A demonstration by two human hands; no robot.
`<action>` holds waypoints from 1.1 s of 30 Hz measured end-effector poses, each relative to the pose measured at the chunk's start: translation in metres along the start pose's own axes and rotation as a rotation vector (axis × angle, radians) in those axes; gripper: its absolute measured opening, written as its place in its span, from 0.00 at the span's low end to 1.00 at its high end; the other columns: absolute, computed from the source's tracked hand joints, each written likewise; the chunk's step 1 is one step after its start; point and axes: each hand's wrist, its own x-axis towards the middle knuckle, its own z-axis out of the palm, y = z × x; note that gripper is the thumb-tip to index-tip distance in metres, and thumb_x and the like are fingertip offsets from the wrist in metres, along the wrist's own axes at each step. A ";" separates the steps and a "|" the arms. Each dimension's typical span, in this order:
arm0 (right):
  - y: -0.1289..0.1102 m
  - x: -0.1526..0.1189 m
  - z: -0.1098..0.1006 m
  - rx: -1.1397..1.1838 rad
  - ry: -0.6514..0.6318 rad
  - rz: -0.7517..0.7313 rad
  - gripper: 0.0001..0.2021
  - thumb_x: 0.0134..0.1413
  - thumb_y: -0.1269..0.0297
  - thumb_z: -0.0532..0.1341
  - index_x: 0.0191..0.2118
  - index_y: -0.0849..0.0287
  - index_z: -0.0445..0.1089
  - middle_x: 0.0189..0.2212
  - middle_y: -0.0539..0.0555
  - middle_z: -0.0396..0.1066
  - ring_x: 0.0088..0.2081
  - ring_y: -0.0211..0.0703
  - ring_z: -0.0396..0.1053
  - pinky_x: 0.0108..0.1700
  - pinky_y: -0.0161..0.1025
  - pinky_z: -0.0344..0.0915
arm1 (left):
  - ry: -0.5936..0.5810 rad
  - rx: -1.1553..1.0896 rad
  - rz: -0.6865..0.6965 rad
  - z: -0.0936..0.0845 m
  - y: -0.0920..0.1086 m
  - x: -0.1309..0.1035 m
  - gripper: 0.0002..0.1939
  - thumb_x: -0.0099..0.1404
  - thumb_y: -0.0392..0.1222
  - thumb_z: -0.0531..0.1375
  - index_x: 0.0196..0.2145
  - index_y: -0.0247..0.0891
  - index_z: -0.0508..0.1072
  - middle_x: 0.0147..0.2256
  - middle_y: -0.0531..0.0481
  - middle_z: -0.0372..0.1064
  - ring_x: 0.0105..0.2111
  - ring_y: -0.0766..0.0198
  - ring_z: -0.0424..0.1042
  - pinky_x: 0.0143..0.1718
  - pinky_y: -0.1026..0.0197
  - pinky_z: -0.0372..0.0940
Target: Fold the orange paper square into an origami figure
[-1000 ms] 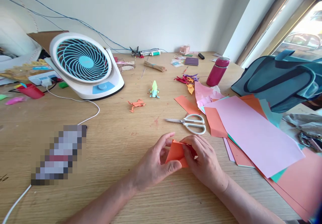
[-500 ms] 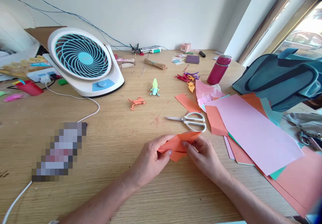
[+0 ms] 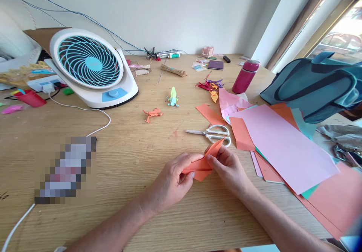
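Observation:
A partly folded piece of orange paper (image 3: 199, 164) is held between my two hands above the wooden table. My left hand (image 3: 175, 176) pinches its left side, thumb below and fingers above. My right hand (image 3: 227, 167) grips the right side, where a pointed flap stands up toward the back right. Just beyond the paper lie scissors (image 3: 209, 132) with white handles, blades toward the left. Farther back are an orange folded paper figure (image 3: 153, 114) and a green-and-blue folded paper figure (image 3: 173, 97). The fingertips behind the orange paper are partly hidden.
Coloured paper sheets (image 3: 285, 146) overlap on the right, with a teal bag (image 3: 308, 86) behind them. A magenta bottle (image 3: 246, 76) stands upright. At left are a white fan (image 3: 93, 67), its cable, and a blurred-out device (image 3: 66, 171). A stick bundle (image 3: 173, 70) lies at the back.
The paper's right flap has been turned upward, and its point now stands higher. My left fingers have shifted right along the top edge. The view has moved slightly.

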 end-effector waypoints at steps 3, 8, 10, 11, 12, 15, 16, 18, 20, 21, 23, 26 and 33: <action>0.000 -0.001 0.000 -0.011 -0.009 -0.030 0.11 0.58 0.54 0.63 0.35 0.57 0.69 0.28 0.51 0.70 0.29 0.40 0.67 0.31 0.36 0.67 | -0.037 -0.052 0.008 -0.003 0.005 0.000 0.23 0.66 0.31 0.57 0.58 0.43 0.67 0.51 0.47 0.71 0.51 0.60 0.70 0.54 0.60 0.64; -0.008 -0.006 0.001 -0.173 -0.048 -0.139 0.07 0.63 0.61 0.59 0.35 0.56 0.69 0.31 0.51 0.70 0.32 0.40 0.66 0.35 0.38 0.65 | -0.101 -0.267 -0.157 -0.013 0.015 0.002 0.16 0.72 0.51 0.54 0.49 0.40 0.72 0.47 0.48 0.71 0.42 0.61 0.70 0.41 0.63 0.64; -0.012 -0.007 0.002 -0.257 -0.071 -0.187 0.06 0.63 0.64 0.58 0.33 0.56 0.69 0.30 0.51 0.70 0.32 0.40 0.65 0.36 0.38 0.65 | -0.079 -0.328 -0.246 -0.014 0.017 0.004 0.19 0.74 0.54 0.49 0.40 0.38 0.72 0.39 0.49 0.70 0.38 0.63 0.68 0.37 0.63 0.62; -0.014 -0.008 0.003 -0.287 -0.080 -0.207 0.07 0.63 0.65 0.59 0.33 0.56 0.69 0.30 0.50 0.69 0.32 0.40 0.65 0.37 0.39 0.64 | -0.063 -0.353 -0.289 -0.014 0.017 0.005 0.20 0.74 0.54 0.49 0.37 0.37 0.70 0.35 0.50 0.69 0.35 0.64 0.66 0.36 0.63 0.61; -0.016 -0.008 0.004 -0.307 -0.090 -0.222 0.07 0.63 0.66 0.59 0.32 0.56 0.69 0.29 0.50 0.69 0.32 0.40 0.65 0.38 0.39 0.64 | -0.049 -0.381 -0.331 -0.013 0.017 0.006 0.19 0.73 0.55 0.50 0.36 0.37 0.68 0.32 0.52 0.66 0.34 0.65 0.65 0.35 0.64 0.61; -0.019 -0.010 0.006 -0.318 -0.130 -0.236 0.07 0.63 0.65 0.59 0.32 0.55 0.70 0.29 0.50 0.69 0.32 0.41 0.65 0.38 0.39 0.64 | -0.050 -0.504 -0.382 -0.010 0.013 0.008 0.16 0.71 0.55 0.55 0.42 0.38 0.66 0.35 0.51 0.67 0.36 0.64 0.67 0.38 0.64 0.63; -0.020 -0.010 0.006 -0.316 -0.140 -0.246 0.07 0.64 0.65 0.59 0.33 0.55 0.71 0.30 0.50 0.69 0.33 0.41 0.65 0.38 0.40 0.65 | -0.073 -0.551 -0.370 -0.009 0.011 0.009 0.17 0.70 0.55 0.57 0.44 0.39 0.66 0.39 0.49 0.69 0.41 0.62 0.69 0.42 0.62 0.64; -0.021 -0.011 0.007 -0.312 -0.126 -0.281 0.07 0.64 0.64 0.60 0.33 0.55 0.71 0.30 0.51 0.67 0.34 0.42 0.65 0.38 0.40 0.65 | -0.126 -0.660 -0.342 -0.009 0.006 0.010 0.20 0.69 0.58 0.57 0.49 0.40 0.67 0.48 0.45 0.70 0.51 0.58 0.68 0.50 0.59 0.64; -0.023 -0.012 0.007 -0.316 -0.096 -0.300 0.08 0.64 0.63 0.60 0.32 0.55 0.71 0.29 0.51 0.65 0.34 0.42 0.64 0.38 0.40 0.64 | -0.177 -0.814 -0.347 -0.011 0.000 0.012 0.25 0.69 0.62 0.55 0.52 0.41 0.69 0.53 0.43 0.70 0.55 0.55 0.68 0.55 0.55 0.63; -0.025 -0.013 0.006 -0.317 -0.094 -0.295 0.09 0.64 0.63 0.59 0.32 0.55 0.71 0.29 0.51 0.65 0.34 0.42 0.64 0.38 0.39 0.64 | -0.214 -0.932 -0.365 -0.013 -0.003 0.014 0.28 0.69 0.65 0.51 0.50 0.40 0.71 0.51 0.42 0.71 0.53 0.53 0.70 0.54 0.53 0.64; -0.031 -0.013 0.007 -0.335 -0.108 -0.277 0.09 0.64 0.63 0.60 0.31 0.55 0.69 0.28 0.49 0.65 0.33 0.41 0.63 0.39 0.39 0.63 | -0.231 -1.050 -0.373 -0.016 -0.004 0.019 0.26 0.70 0.63 0.51 0.48 0.39 0.72 0.50 0.41 0.73 0.50 0.53 0.72 0.52 0.52 0.66; -0.046 -0.008 0.009 -0.395 -0.097 -0.319 0.10 0.61 0.64 0.62 0.29 0.55 0.63 0.28 0.48 0.63 0.33 0.41 0.62 0.39 0.40 0.61 | -0.225 -1.006 -0.299 -0.021 0.002 0.029 0.19 0.69 0.57 0.57 0.47 0.40 0.72 0.48 0.44 0.74 0.49 0.54 0.73 0.52 0.54 0.66; -0.056 0.015 0.024 -0.411 -0.067 -0.428 0.12 0.59 0.67 0.62 0.27 0.55 0.59 0.28 0.48 0.56 0.32 0.40 0.59 0.35 0.38 0.59 | -0.019 -0.639 -0.158 -0.028 0.009 0.036 0.26 0.72 0.62 0.49 0.49 0.40 0.74 0.46 0.43 0.75 0.50 0.51 0.73 0.52 0.50 0.66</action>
